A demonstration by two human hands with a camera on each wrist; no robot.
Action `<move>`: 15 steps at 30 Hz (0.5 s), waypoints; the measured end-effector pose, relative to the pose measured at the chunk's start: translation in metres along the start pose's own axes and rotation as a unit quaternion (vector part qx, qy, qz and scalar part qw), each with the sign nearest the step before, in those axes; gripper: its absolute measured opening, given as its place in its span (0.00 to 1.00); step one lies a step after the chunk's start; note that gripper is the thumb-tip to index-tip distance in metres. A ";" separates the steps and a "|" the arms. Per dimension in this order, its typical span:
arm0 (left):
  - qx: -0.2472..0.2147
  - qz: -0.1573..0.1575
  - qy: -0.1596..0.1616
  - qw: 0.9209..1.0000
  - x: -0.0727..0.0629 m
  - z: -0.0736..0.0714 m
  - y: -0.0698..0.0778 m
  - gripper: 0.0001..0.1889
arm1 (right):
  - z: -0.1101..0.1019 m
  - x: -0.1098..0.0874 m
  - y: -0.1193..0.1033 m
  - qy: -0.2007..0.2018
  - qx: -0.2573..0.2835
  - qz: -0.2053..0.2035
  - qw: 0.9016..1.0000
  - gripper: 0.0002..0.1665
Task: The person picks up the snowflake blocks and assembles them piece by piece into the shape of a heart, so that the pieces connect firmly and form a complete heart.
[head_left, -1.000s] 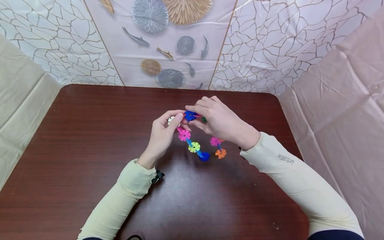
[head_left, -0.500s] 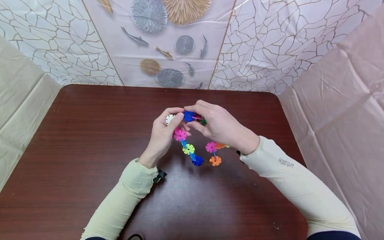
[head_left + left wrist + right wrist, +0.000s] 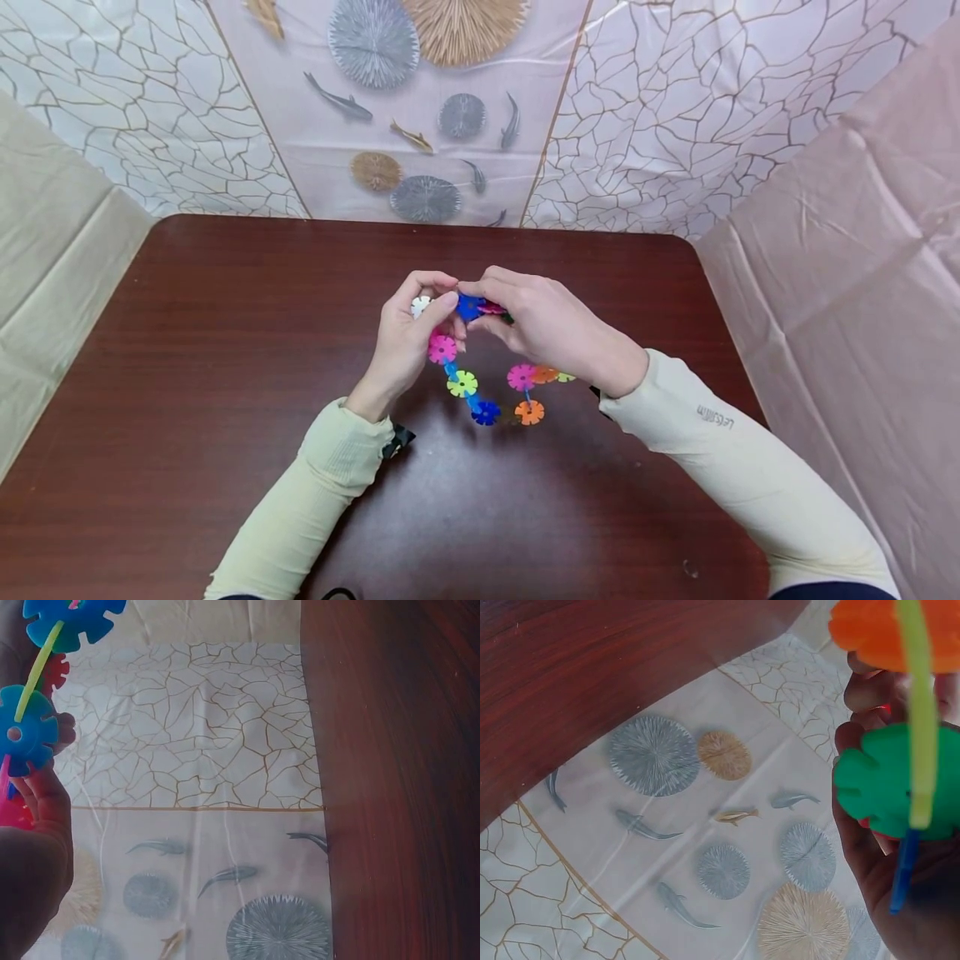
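Between both hands, above the table, hangs a chain of interlocking plastic snowflake discs. My right hand [image 3: 558, 325] pinches a blue disc [image 3: 470, 307] between thumb and forefinger. My left hand [image 3: 410, 337] has thumb and fingers curled at the chain's end beside it, with a white disc [image 3: 422, 307] showing behind the thumb. From there a pink disc [image 3: 442, 349], a yellow-green disc [image 3: 462, 383] and a dark blue disc [image 3: 486, 412] loop down to an orange disc [image 3: 529, 412]. In the right wrist view a green disc [image 3: 885, 780] lies against the palm.
A dark reddish-brown table [image 3: 225, 375] lies below the hands. Patterned cloth [image 3: 630, 125] hangs behind it, and plain cloth [image 3: 840, 250] stands along the sides. A black cable [image 3: 339, 593] shows at the front edge.
Both hands have come slightly lower and nearer the person, still holding the chain. Its hanging loop has swung left and down, and more discs show beneath the right hand.
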State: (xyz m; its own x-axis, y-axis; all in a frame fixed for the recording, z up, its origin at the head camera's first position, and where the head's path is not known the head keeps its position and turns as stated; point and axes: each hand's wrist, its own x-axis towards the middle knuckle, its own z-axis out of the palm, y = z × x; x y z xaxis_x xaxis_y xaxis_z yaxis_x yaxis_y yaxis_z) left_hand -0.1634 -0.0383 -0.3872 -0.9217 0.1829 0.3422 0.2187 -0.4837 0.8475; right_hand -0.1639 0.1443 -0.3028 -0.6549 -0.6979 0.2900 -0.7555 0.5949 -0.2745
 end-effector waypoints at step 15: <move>0.010 -0.006 -0.058 0.998 0.000 -0.003 0.001 0.17 | 0.004 -0.001 0.002 0.011 -0.039 -0.043 0.998 0.26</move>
State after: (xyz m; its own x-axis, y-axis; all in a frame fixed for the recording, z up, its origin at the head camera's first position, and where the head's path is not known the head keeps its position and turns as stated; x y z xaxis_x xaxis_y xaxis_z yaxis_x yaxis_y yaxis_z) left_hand -0.1643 -0.0410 -0.3870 -0.8815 0.2860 0.3758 0.2159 -0.4635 0.8594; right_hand -0.1646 0.1453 -0.3072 -0.5868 -0.7395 0.3299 -0.8078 0.5627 -0.1756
